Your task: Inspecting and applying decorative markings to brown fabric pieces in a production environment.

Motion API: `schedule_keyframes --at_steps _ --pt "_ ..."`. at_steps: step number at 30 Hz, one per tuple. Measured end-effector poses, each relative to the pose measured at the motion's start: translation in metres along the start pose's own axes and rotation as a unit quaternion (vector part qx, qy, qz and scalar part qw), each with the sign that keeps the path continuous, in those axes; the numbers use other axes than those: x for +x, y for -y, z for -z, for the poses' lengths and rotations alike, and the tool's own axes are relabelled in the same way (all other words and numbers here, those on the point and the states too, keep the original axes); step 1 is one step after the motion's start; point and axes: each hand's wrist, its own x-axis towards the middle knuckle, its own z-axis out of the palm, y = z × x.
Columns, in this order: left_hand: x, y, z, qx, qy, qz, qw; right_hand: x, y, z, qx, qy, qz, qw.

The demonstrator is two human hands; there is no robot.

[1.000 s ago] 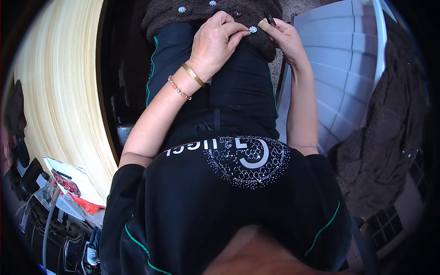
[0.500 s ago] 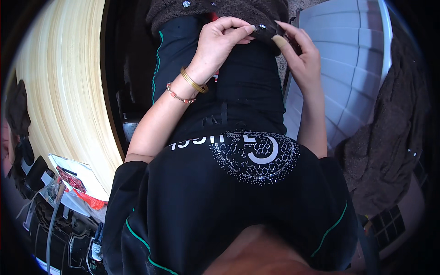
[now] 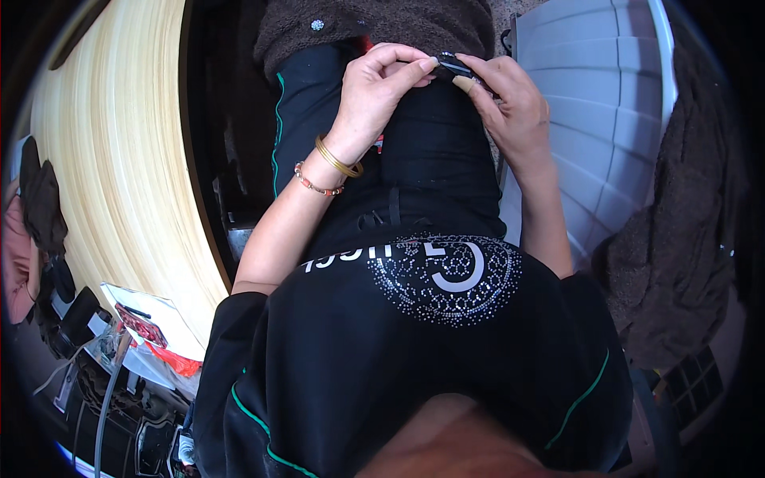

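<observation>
A dark brown fuzzy garment (image 3: 398, 20) with sparkling buttons lies across my knees. One round jewelled button (image 3: 317, 25) shows at its left. My left hand (image 3: 378, 86), with gold bangles and a beaded bracelet at the wrist, is closed in a pinch at the garment's near edge. Just right of those fingertips, my right hand (image 3: 510, 92) holds a small dark tool (image 3: 456, 67) with a silvery edge between thumb and fingers; its exact kind is hard to make out. Yellowish tape wraps the right thumb. Another sparkling button (image 3: 448, 54) sits beside the tool.
A wood-grain table (image 3: 119, 151) stands at my left, with a white tray (image 3: 187, 334) at its near corner. A grey-white ribbed plastic surface (image 3: 594, 103) is at my right, with more brown fabric (image 3: 669, 263) hanging beside it. Another person's pink sleeve (image 3: 17, 255) shows far left.
My right hand has come left and slightly down toward the left fingertips, its thumb and fingers closing. The silvery-edged tool now shows between the hands. The left hand keeps its pinch.
</observation>
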Motion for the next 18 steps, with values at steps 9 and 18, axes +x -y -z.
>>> schedule_keyframes --at_steps 9,18 --pt "0.0 0.003 -0.004 0.045 -0.013 -0.06 0.997 0.001 -0.002 -0.003 0.009 -0.002 -0.002 1.0" --pt "0.008 -0.029 0.067 0.505 -0.168 -0.237 0.813 -0.001 -0.006 0.001 0.087 0.014 -0.097 0.991"
